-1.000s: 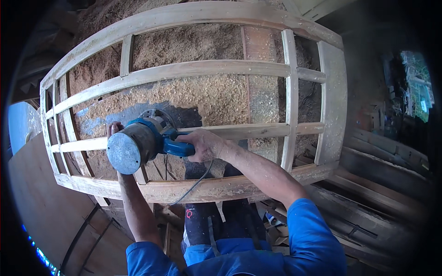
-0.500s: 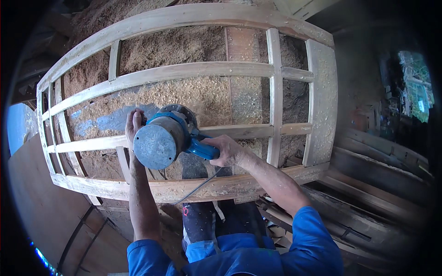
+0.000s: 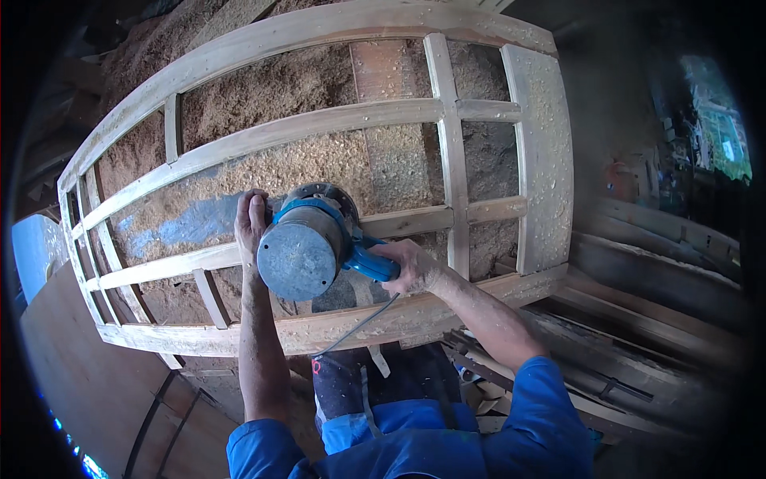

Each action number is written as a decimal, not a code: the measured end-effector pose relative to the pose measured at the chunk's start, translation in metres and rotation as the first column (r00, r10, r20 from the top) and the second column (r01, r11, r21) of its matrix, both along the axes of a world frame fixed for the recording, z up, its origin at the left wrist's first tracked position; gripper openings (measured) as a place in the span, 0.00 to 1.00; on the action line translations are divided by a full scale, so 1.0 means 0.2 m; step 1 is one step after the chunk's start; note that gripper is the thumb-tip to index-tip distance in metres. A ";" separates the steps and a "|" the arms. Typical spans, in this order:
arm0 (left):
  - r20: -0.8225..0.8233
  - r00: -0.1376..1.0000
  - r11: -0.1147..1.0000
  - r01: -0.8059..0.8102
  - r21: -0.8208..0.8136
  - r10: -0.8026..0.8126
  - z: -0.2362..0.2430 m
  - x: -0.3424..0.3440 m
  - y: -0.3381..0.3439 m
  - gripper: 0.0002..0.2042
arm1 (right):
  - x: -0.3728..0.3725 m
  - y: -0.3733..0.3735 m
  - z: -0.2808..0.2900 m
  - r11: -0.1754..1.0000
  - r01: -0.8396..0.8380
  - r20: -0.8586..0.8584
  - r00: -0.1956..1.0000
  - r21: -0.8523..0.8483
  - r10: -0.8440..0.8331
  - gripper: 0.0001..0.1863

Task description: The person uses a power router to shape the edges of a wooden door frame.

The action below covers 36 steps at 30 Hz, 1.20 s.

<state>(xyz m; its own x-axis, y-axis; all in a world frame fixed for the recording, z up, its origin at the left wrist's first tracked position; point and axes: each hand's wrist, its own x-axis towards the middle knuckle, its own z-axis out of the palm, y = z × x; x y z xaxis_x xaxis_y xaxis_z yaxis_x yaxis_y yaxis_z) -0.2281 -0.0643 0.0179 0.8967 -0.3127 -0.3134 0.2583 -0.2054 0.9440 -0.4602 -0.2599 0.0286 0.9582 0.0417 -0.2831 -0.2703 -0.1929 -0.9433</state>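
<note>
A blue router (image 3: 299, 254) with a grey round motor top rests on a middle rail of a large wooden door frame (image 3: 399, 317). My right hand (image 3: 413, 267) is closed around its blue rear handle. On the other side, my left hand (image 3: 250, 219) has its fingers curled at the router's left side; the grip there is partly hidden. The router's dark round base shows beyond the motor, and the cutter is out of sight. A grey cord (image 3: 355, 326) runs from the handle across the near rail.
Wood shavings (image 3: 279, 172) cover the surface under the frame's openings and lie on its wide right-hand panel (image 3: 550, 168). Stacked boards (image 3: 638, 319) stand to the right. A brown sheet (image 3: 88, 375) leans at lower left. My legs (image 3: 391, 383) are against the near edge.
Both hands have moved the router rightward along the middle rail, nearer the upright crosspiece. The whole frame appears shifted a little left and up in the view.
</note>
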 end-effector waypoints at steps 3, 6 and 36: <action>-0.002 1.000 1.000 0.027 0.017 -0.027 0.01 -0.04 -0.06 0.11 | -0.06 -0.03 -0.01 1.000 0.009 -0.027 1.000 0.019 -0.009 0.30; 0.001 0.998 0.997 0.060 0.045 -0.060 0.01 -0.06 -0.13 0.11 | -0.11 -0.06 0.01 0.999 0.052 -0.026 0.998 -0.008 -0.052 0.29; 0.057 0.962 0.932 0.244 0.267 -0.268 0.07 -0.20 -0.39 0.13 | -0.36 -0.18 -0.01 0.980 0.124 -0.024 0.991 -0.154 -0.129 0.28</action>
<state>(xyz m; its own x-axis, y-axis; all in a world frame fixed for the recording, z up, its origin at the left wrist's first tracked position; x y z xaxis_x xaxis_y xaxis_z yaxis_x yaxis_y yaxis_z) -0.2684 -0.1431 0.0314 0.8250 -0.4559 -0.3339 0.0808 -0.4897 0.8681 -0.5324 -0.2957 0.0262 0.9429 -0.1250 -0.3087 -0.3324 -0.2955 -0.8957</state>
